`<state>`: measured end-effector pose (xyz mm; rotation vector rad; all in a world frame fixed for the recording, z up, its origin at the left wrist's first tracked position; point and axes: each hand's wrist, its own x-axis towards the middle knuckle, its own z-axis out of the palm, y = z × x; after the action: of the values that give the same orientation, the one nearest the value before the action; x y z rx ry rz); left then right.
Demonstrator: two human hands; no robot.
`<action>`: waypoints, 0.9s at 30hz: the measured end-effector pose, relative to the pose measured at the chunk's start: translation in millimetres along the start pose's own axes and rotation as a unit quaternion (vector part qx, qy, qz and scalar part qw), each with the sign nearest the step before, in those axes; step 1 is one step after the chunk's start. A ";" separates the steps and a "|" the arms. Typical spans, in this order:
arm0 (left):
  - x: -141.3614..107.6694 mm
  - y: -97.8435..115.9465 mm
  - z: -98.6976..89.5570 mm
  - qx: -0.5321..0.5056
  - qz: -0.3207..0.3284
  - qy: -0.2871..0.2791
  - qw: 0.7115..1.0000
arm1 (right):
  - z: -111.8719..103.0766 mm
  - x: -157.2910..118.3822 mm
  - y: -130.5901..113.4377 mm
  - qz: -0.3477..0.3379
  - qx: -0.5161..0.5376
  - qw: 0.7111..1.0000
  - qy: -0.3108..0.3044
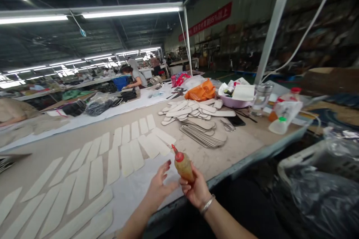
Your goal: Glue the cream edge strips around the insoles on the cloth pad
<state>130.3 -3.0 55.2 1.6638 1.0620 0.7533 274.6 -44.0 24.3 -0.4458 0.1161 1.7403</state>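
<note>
My right hand (196, 190) is wrapped round a squeeze bottle (184, 168) with a red cap and nozzle and amber contents, tilted up to the left near the table's front edge. Just left of the bottle, my left hand (159, 186) has its fingers apart and holds nothing. Beneath it lies a white sheet (140, 190). Several flat, pale strips (97, 175) are spread in rows across the left of the table. Beyond the bottle sit a fanned stack of dark-edged pieces (203, 134) and a loose pile of pale pieces (193, 110).
Farther back are an orange bag (200, 90), a pink basin (237, 101), a clear jar (260, 99), a black phone (236, 120) and a green-capped bottle (279, 125). A crate (297, 160) with plastic stands right of the table edge. Another person (137, 76) works behind.
</note>
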 end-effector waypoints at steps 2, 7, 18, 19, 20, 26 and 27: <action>6.3 6.8 28.9 -0.066 0.016 -0.019 0.998 | -0.5 -2.6 2.8 -0.003 -0.022 1.000 0.010; 14.8 23.6 54.4 -0.199 -0.017 -0.017 0.980 | -5.0 -8.2 -6.1 0.001 -0.175 0.983 -0.050; 36.5 21.7 53.6 -0.138 -0.023 -0.014 0.990 | -11.0 -24.2 -56.9 -0.326 -0.574 0.746 -0.086; 37.5 15.8 58.5 -0.130 -0.031 -0.031 0.991 | -12.3 -23.8 -56.8 -0.325 -0.593 0.731 -0.089; 38.9 9.3 63.8 -0.122 -0.033 -0.046 0.991 | -14.4 -22.3 -56.6 -0.330 -0.608 0.718 -0.075; 56.2 -34.2 75.1 0.108 0.098 -0.016 0.989 | -32.1 -14.7 -63.6 -0.384 -0.616 0.686 0.042; 59.2 -42.5 71.4 0.155 0.121 0.001 0.980 | -33.8 -15.7 -67.6 -0.392 -0.603 0.693 0.053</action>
<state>204.0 27.4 -8.4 2.0881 1.0280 0.7731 349.7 -54.1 10.0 -1.3152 -1.0744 0.6969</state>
